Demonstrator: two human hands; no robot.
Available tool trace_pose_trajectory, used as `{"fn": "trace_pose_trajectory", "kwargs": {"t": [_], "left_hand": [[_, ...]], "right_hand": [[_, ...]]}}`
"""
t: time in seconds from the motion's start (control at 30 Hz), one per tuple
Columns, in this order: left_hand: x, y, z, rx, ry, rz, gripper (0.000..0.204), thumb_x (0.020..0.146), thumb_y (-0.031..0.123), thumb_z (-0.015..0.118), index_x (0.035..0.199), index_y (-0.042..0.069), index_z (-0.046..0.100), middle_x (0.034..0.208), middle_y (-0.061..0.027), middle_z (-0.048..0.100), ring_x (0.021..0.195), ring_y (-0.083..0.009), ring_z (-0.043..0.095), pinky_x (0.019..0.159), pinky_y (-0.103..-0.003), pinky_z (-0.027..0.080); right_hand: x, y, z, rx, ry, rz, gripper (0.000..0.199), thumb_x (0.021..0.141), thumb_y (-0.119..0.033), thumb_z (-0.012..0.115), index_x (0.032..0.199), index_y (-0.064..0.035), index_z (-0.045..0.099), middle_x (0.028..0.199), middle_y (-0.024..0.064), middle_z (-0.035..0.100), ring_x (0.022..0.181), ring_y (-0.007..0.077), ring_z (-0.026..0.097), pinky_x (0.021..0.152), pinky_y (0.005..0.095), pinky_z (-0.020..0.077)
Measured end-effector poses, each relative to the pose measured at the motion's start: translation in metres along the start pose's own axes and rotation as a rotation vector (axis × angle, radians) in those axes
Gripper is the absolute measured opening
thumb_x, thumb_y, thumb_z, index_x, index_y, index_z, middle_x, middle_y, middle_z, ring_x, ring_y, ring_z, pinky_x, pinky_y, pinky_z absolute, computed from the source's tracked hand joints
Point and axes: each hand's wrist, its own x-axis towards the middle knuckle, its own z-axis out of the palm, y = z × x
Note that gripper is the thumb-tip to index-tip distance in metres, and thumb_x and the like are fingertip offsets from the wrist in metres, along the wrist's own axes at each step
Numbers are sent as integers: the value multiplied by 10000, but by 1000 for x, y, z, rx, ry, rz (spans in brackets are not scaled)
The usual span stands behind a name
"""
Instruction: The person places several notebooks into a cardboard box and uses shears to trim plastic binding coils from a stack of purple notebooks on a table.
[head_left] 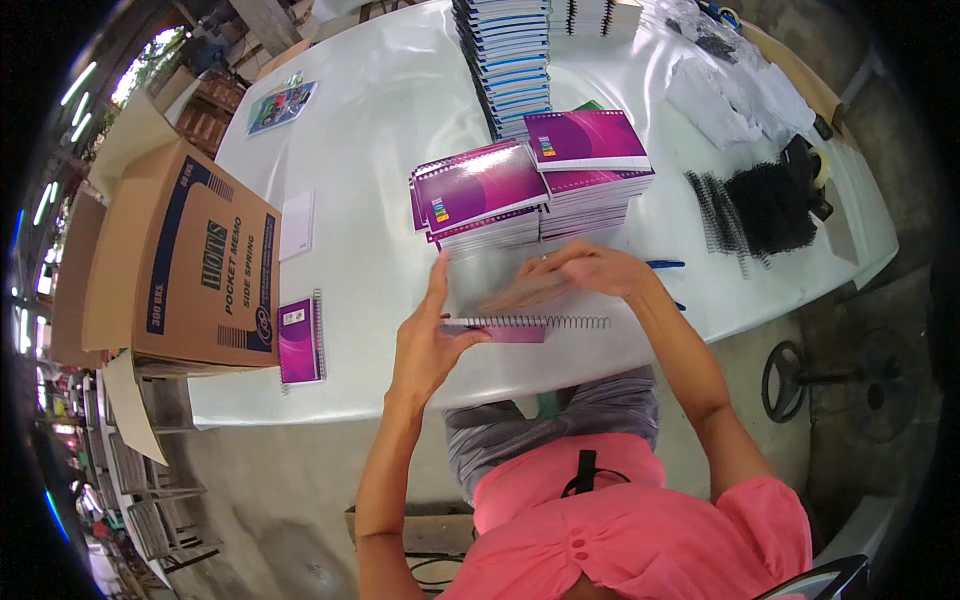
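My left hand grips a small purple notebook at its left end, the thumb on the near side. A dark wire coil runs along the notebook's upper edge and sticks out past its right end. Just beyond the coil is my right hand, its fingers smeared by motion, so their hold cannot be made out. Two stacks of purple-covered notebooks, the left stack and the right stack, stand beyond my hands. On the left, a finished-looking spiral notebook lies on the table.
A large open cardboard box stands at the left edge of the white table. Loose black coils lie at right, near a tape dispenser. A tall notebook stack rises at the back, and a blue pen lies right.
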Motion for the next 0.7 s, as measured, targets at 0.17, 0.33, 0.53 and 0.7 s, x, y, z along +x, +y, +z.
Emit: {"fn": "trace_pose_trajectory", "kwargs": {"t": [0.17, 0.33, 0.53, 0.7], "left_hand": [[-8, -23, 13, -408, 107, 10, 1168, 604, 196, 871, 1535, 175, 168, 1405, -132, 510, 1257, -285, 532, 973, -400, 508], [-11, -30, 24, -433, 157, 31, 1169, 607, 194, 870, 1537, 165, 162, 1368, -151, 542, 1243, -286, 545, 979, -371, 499], [-14, -30, 26, -527, 118, -45, 1198, 604, 214, 875, 1542, 140, 133, 1394, -201, 500, 1307, -305, 474, 1063, -408, 440], [-11, -31, 28, -573, 119, -5, 1172, 619, 161, 860, 1542, 160, 137, 1378, -167, 528, 1288, -270, 498, 1027, -352, 463]], "right_hand": [[7, -7, 7, -89, 32, -30, 643, 845, -537, 622, 1148, 28, 668, 1156, 161, 648, 1068, 250, 590, 959, 346, 412], [9, -6, 10, 87, 16, -110, 590, 862, -480, 627, 1150, 34, 663, 1126, 148, 662, 1058, 236, 592, 945, 334, 420], [14, -5, 17, 76, 95, -81, 519, 884, -451, 634, 1152, -9, 683, 1045, 83, 686, 965, 186, 603, 881, 322, 452], [12, -5, 17, 202, 79, -40, 496, 885, -454, 637, 1164, -47, 687, 1035, 112, 694, 966, 218, 620, 882, 323, 457]]}}
